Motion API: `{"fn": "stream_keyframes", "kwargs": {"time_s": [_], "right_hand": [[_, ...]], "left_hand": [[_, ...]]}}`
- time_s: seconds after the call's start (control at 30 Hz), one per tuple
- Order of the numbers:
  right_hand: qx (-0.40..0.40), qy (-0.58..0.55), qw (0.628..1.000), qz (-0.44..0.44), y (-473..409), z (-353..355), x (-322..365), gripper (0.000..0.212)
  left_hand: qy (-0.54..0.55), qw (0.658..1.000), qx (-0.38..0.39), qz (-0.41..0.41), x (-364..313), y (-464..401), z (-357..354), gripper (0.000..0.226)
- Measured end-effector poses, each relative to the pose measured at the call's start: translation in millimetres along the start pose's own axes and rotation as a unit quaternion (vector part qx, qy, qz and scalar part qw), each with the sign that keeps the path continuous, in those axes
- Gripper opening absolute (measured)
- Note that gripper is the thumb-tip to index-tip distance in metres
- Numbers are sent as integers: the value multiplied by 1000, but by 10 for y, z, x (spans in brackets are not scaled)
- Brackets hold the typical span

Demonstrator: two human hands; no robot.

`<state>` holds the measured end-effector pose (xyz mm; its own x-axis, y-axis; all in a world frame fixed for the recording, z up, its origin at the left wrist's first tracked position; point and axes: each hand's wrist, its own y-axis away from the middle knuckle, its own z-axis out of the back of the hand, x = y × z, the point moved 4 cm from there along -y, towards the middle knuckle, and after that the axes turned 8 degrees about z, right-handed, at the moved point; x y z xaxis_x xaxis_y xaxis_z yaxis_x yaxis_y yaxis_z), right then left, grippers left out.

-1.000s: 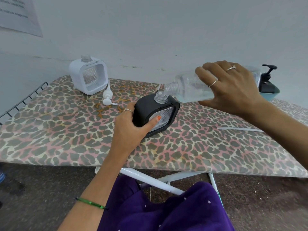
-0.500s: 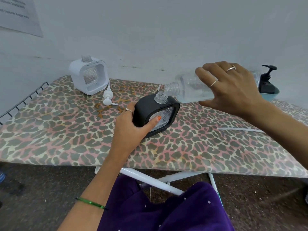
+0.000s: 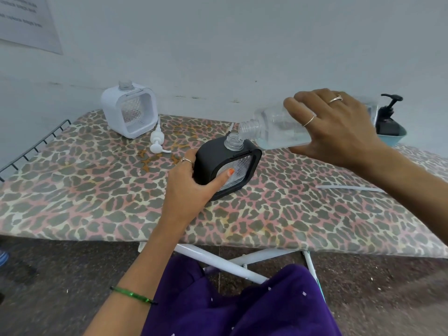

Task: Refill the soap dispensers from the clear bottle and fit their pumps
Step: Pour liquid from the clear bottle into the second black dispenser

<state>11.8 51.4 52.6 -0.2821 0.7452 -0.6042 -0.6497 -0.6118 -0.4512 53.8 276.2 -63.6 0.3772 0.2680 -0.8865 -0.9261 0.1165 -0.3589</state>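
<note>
A black square soap dispenser (image 3: 218,154) stands pumpless on the leopard-print board. My left hand (image 3: 191,185) grips its left side, thumb across the clear front window. In my right hand (image 3: 339,132) the clear bottle (image 3: 269,128) lies tipped almost level, its open neck just above the black dispenser's clear neck. Liquid lies along the bottle's lower side. A white square dispenser (image 3: 129,112) stands pumpless at the back left, and a white pump (image 3: 157,141) lies on the board beside it.
A black pump (image 3: 388,115) sits in a teal bowl (image 3: 394,138) at the back right, behind my right hand. A thin white strip (image 3: 349,188) lies on the ironing board (image 3: 97,202). A wire rack (image 3: 31,151) ends the board at the left. A wall is close behind.
</note>
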Motion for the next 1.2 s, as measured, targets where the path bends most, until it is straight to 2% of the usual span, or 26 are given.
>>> {"fn": "stream_keyframes", "kwargs": {"time_s": [0.37,0.73,1.2], "right_hand": [[12,3,1000,-1,-5,-6,-6,81],[5,4,1000,3,-8,3,-1,73],[6,4,1000,2,-9,13,0,75]], "left_hand": [[-1,1000,2,-11,-14,7,8,45],[-5,1000,-2,-19,-22,1,5,42],[-10,1000,-2,-18,-15,-2,7,42]]}}
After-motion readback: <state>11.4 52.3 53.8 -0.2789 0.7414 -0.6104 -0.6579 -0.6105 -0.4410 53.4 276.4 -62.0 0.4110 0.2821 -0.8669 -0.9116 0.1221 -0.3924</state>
